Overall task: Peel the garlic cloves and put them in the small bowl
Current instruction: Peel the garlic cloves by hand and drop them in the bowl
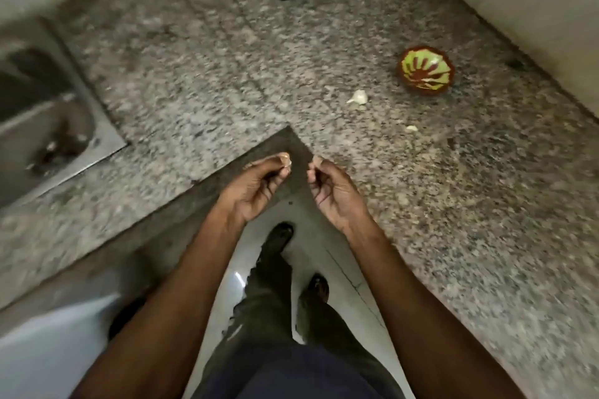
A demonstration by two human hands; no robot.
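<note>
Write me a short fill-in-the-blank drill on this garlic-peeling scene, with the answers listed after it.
1. The small red and green patterned bowl stands on the speckled granite ____.
2. The left hand pinches a pale garlic clove at its ____.
3. The steel sink lies on the person's ____ side.
4. The white garlic piece lies on the granite ____ the bowl, not in it.

Missing words: counter; fingertips; left; outside
</note>
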